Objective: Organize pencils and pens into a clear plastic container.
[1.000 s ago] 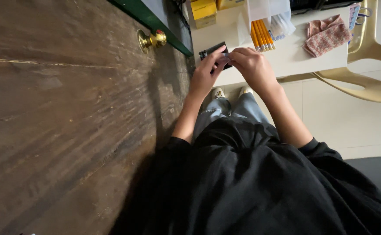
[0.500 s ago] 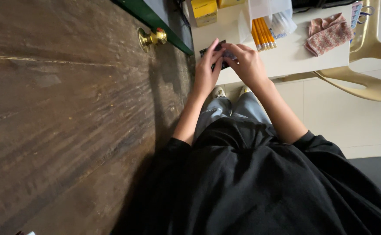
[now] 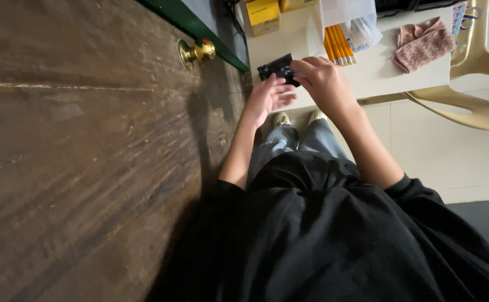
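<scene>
- While you are standing beside the wooden door (image 3: 77,156), you are holding a small black card-like object (image 3: 277,67) over the near edge of the white table (image 3: 378,72).
- That black object is looking flat, dark and roughly rectangular; it is tilting slightly, and its finer detail is too small to make out.
- You are handling one such black object, and only one is showing.
- Your right hand (image 3: 325,84) is curling around the object's right end, fingers bent and closed on it, the thumb side pressing against its edge.
- Your left hand (image 3: 269,98) is lying mostly open, fingers stretched and slightly spread, its fingertips reaching just under the object; whether they are actually touching it you cannot tell from this angle.
- One bundle of yellow pencils (image 3: 336,45) is lying on the table just beyond your right hand, partly under a clear plastic bag (image 3: 362,28).
- Two yellow boxes are sitting at the table's far side: one yellow box (image 3: 262,14) is showing fully, the second is being cut off by the frame.
- One pink patterned cloth (image 3: 420,45) is resting near the table's right edge, well apart from your hands.
- One brass doorknob (image 3: 195,52) is sticking out from the door, near your left hand.
- One beige plastic chair (image 3: 473,84) is standing to the right of the table.
</scene>
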